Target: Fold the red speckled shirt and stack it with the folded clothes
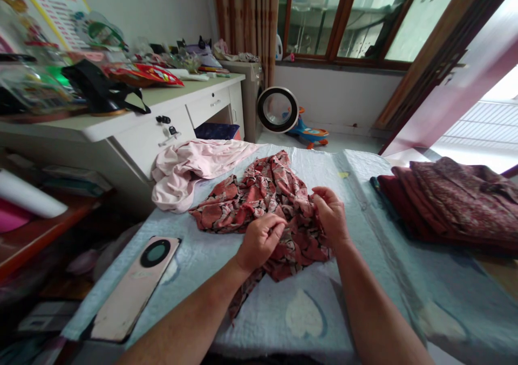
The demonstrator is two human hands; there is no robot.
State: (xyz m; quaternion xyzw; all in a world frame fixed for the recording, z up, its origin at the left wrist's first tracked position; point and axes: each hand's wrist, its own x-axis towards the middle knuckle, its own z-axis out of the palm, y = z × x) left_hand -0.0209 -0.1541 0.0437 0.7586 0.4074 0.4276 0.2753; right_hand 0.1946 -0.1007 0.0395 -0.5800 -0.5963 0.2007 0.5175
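While both hands are closed on cloth, a red floral garment (pixel 259 203) is held crumpled in the middle of a pale blue quilted cover (pixel 251 311), as seen from the head camera. The left hand (pixel 259 241) is pinched shut on a fold at the near side of the garment, and the right hand (pixel 332 214) is clamped on a bunch of the same cloth just beside it; the two hands are close together but not touching. One narrow end of the garment is trailed toward the near edge of the cover.

A pink garment (pixel 190 168) is laid in a heap at the far left corner, touching the floral one. A pile of dark red patterned clothes (pixel 449 198) is placed at the right, well apart from the hands. A phone (pixel 135 287) with a round camera ring is laid face down at the near left. On the white desk (pixel 133 119) a black bag (pixel 99 90) and red packets (pixel 145 74) are seen. A poster (pixel 52 9) with writing is hung above, but its text is too small to be read.
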